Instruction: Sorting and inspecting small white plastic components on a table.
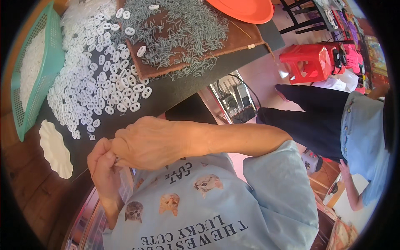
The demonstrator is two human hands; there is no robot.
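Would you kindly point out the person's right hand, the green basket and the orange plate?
Right hand [146, 141], head view: back of the hand.
Green basket [51, 52], head view: its side wall.
Orange plate [246, 8], head view: its bare surface.

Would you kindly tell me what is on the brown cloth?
Many small grey coil-like pieces lie on the brown cloth, with some white oval pieces. What they and the overlapping red dish cover is hidden.

The head-worn fisheye looks down at both hands [143, 142] close by.
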